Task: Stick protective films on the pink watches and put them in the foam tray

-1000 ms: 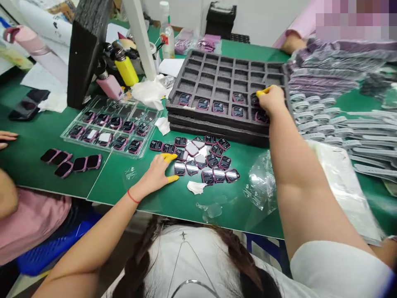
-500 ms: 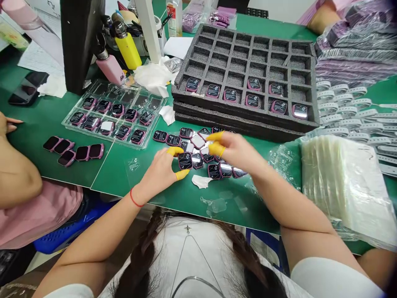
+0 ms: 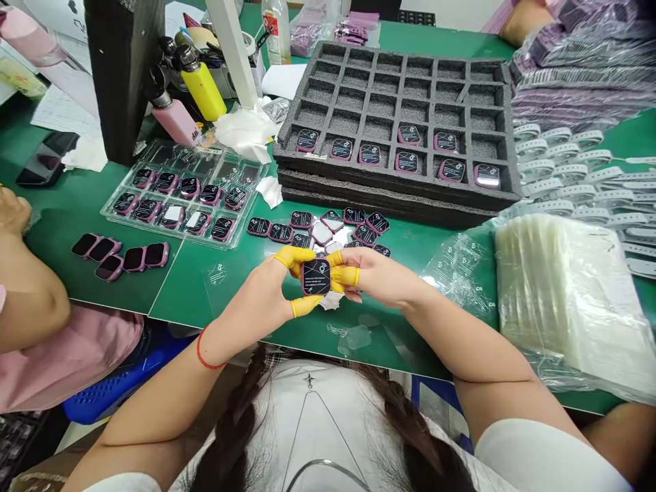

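Note:
A square smartwatch case with a purple frame faces up between my hands, raised a little over the table. Yellow finger cots cover the fingertips. My left hand grips the case by its top and bottom edges, thumb below. At its right edge, the fingers of my right hand are pinched against it. Behind the hands lies a loose group of watch cases, some face up with printed film, a few showing pale, shiny surfaces. A crumpled white scrap is partly hidden beneath the held case.
A black foam tray with several watches stands behind. To the left are a clear plastic tray and dark-screened watches near another person's arm. Clear films, bagged sleeves and white straps lie right.
Both hands have drawn toward me, lifting a watch case from the group's near side. My right hand has come down from the group to that case's right edge.

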A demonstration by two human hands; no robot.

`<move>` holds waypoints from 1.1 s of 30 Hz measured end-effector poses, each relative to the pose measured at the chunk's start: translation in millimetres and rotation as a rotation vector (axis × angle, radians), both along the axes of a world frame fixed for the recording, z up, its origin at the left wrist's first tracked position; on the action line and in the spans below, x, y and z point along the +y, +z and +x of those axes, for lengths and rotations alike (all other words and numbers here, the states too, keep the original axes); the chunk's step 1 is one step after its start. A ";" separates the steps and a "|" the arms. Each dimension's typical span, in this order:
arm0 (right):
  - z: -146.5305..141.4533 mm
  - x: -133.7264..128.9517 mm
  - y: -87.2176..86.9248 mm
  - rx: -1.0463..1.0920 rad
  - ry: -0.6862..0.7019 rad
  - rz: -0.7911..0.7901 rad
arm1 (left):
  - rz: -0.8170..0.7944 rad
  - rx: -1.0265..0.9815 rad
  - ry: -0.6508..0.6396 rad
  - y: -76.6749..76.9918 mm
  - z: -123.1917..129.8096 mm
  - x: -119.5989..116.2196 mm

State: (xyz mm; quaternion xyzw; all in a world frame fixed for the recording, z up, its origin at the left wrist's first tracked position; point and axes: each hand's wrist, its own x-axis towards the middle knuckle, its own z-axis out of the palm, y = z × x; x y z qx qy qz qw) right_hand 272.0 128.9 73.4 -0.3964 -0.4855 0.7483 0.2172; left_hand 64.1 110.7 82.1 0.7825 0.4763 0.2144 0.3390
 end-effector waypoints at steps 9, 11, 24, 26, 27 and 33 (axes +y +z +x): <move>1.3 1.9 -1.1 0.016 -0.016 -0.009 | -0.023 -0.007 -0.014 1.6 2.1 3.0; 1.1 3.1 -0.3 0.035 -0.025 -0.052 | -0.011 -0.009 -0.013 1.3 1.7 4.0; 0.4 4.6 -5.3 0.068 -0.073 -0.086 | -0.068 -0.032 -0.023 1.1 -0.2 8.2; 0.0 5.5 -5.0 0.069 -0.069 -0.082 | -0.063 -0.034 -0.024 0.0 0.1 8.8; -0.3 5.7 -5.1 0.063 -0.069 -0.074 | -0.061 -0.033 -0.027 -0.8 0.5 9.0; 0.1 6.0 -7.7 0.039 -0.092 -0.063 | -0.080 -0.037 -0.035 -2.5 2.7 12.9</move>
